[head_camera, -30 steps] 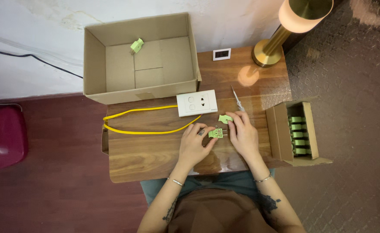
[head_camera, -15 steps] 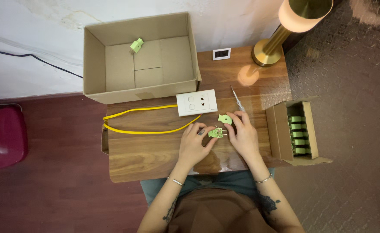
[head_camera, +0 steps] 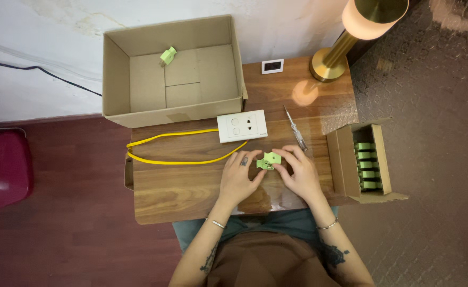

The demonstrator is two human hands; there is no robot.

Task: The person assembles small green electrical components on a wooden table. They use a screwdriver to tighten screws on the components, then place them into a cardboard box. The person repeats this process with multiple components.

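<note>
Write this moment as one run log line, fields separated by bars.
left hand and right hand: hold green plug | beside: white socket, yellow cable, screwdriver

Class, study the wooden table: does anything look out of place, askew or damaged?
Mostly tidy. One green plug lies alone in the large cardboard box; the others stand in the small box. The yellow cable loops over the table's left edge.

Brown top, blue jeans, 2 thin bracelets, forearm tattoos.
</note>
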